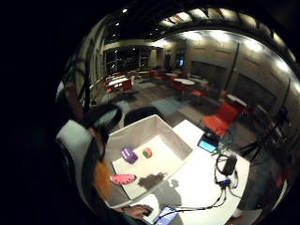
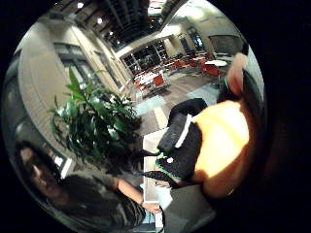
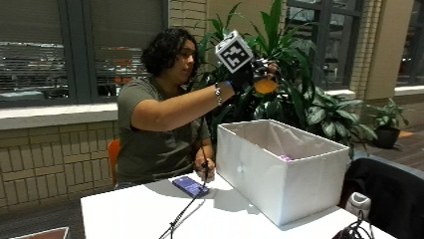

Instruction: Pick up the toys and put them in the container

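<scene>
In the outside view my gloved right hand [image 3: 246,73] is raised high over the near end of the white fabric container [image 3: 265,172] and grips an orange toy [image 3: 265,85]. The thumb side palm view shows that orange toy [image 2: 224,141] close against the palm, with a black gloved finger [image 2: 179,141] curled across it. From above, the container [image 1: 174,137] holds a purple toy [image 1: 129,154], a red and green ball [image 1: 147,152] and a pink toy [image 1: 123,178]. A bit of the purple toy [image 3: 285,158] shows over the rim.
A blue phone [image 3: 190,185] lies on the white table [image 3: 139,214] beside the container. My bare left hand [image 3: 206,171] rests near it. Cables and a black device [image 1: 228,164] lie on the table's far part. A dark chair back [image 3: 387,191] stands at the right, leafy plants [image 3: 298,94] behind.
</scene>
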`<control>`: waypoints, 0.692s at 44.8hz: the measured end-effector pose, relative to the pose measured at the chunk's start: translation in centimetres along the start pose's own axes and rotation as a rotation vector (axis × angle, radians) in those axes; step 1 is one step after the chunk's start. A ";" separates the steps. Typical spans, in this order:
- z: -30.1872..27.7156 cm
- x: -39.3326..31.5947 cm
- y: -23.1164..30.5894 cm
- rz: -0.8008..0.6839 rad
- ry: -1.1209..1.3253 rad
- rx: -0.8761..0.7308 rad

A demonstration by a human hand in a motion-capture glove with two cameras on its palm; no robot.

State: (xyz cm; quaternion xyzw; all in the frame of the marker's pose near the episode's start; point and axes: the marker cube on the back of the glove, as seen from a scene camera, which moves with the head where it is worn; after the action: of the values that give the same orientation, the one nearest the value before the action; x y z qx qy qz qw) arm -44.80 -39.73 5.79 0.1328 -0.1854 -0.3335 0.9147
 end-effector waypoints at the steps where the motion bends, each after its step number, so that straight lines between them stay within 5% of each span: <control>1: 0.3 -0.4 -0.3 0.061 -0.069 -0.050; 4: 1.1 -1.0 -0.8 0.173 -0.226 -0.154; 14: 0.5 0.1 1.6 0.162 -0.191 -0.152; 26: -3.1 2.1 12.5 -0.009 -0.049 -0.281; 31: -4.7 2.4 17.5 0.114 -0.099 -0.322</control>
State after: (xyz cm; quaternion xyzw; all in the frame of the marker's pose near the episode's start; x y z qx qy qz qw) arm -31.26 -27.81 8.61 -0.0426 -0.1815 -0.3125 0.9314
